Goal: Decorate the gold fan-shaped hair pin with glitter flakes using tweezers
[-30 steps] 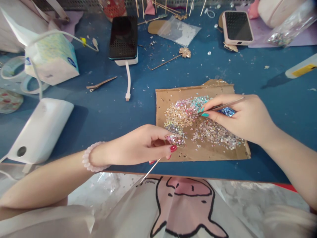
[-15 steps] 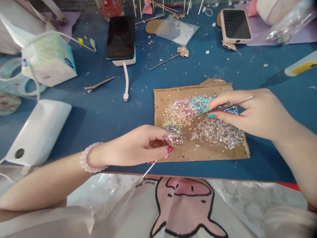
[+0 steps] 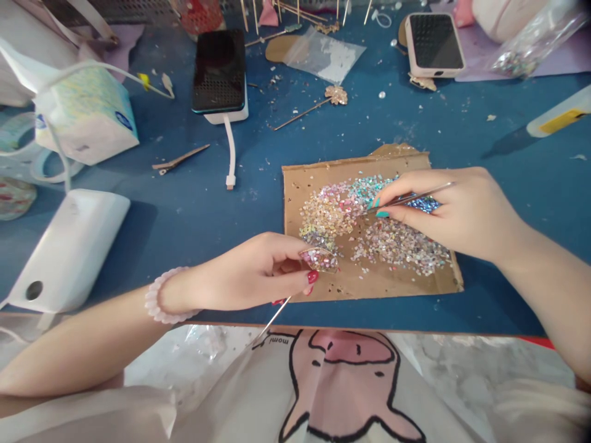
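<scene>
A brown cardboard sheet [image 3: 397,284] lies on the blue table, strewn with several piles of shiny sequin flakes [image 3: 364,221]. My right hand [image 3: 455,212] pinches metal tweezers [image 3: 410,198], their tips down among the flakes near the middle of the sheet. My left hand [image 3: 252,274] is closed on a hair stick with a sequin-covered ornament [image 3: 319,259], held at the sheet's front left edge. The stick's thin metal shaft runs back toward my lap.
A white device [image 3: 64,249] sits at the left, a tissue pack [image 3: 85,114] behind it. A black phone on a power bank [image 3: 219,71] and a pink-cased phone [image 3: 434,43] lie at the back. A hair clip [image 3: 180,160], gold hair stick [image 3: 323,101], plastic bags and a glue bottle [image 3: 558,114] surround them.
The right hand drew the tweezers slightly right, then brought them back left into the flakes. The left hand kept its hold on the ornament and hardly moved.
</scene>
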The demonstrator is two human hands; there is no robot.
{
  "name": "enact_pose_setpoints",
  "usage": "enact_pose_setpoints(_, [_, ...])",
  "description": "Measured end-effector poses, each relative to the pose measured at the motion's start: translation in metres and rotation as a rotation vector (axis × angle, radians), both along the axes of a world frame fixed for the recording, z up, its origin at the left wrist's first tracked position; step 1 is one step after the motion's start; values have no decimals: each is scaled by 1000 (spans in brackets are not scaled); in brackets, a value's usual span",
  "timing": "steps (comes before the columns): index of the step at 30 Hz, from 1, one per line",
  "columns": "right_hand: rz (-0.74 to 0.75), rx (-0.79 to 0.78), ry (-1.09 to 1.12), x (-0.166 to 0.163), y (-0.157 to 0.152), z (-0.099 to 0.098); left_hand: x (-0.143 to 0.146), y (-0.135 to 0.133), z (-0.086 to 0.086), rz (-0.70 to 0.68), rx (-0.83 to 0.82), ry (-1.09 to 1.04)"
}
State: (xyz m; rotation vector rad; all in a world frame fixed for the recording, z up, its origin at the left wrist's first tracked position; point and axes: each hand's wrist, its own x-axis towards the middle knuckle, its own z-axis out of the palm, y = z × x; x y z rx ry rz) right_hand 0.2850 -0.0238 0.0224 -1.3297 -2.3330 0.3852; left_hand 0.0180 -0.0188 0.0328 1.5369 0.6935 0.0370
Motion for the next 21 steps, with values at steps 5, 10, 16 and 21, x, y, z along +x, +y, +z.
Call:
enact_pose_setpoints(5, [-22,-19,-3,0,-1,1,-1,0,0,-11,-8,-15])
enact_pose_setpoints(10, [36,-41,22,-2,-3,-1,0,0,-1,5,0,3])
enact_pose_setpoints(16, [18,-86,40,-2,-3,-3,0,-2,-1,55,-8,10])
enact_pose_setpoints(21, [32,-88,45,-2,-4,-3,1,-3,-1,53,-26,-8])
